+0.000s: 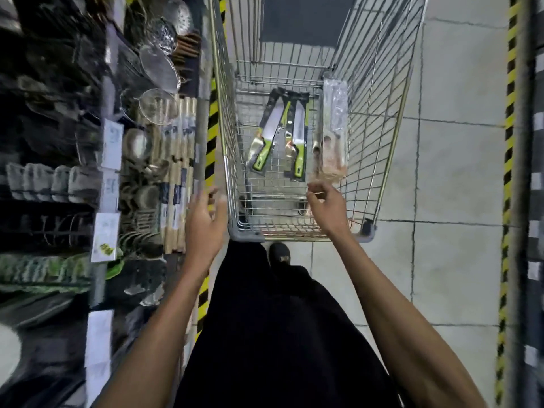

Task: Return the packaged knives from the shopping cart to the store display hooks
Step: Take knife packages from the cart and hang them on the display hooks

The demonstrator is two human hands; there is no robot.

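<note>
A wire shopping cart [379,119] stands in front of me. On its floor lie two packaged knives with green-and-black handles: one on the left [265,134] and one on the right [295,139]. A third packaged knife with a pale wooden handle [334,134] leans against the cart's right wall. My left hand [204,219] hovers just outside the cart's near left corner, fingers relaxed, holding nothing. My right hand [328,206] reaches over the near rim into the cart with loosely curled fingers, empty, a little short of the knives.
The store display [141,142] on my left is hung with strainers, ladles, rolling pins and other kitchenware, with price tags along it. Yellow-black hazard tape [210,134] runs along its base and along the right side. Tiled floor lies to the right of the cart.
</note>
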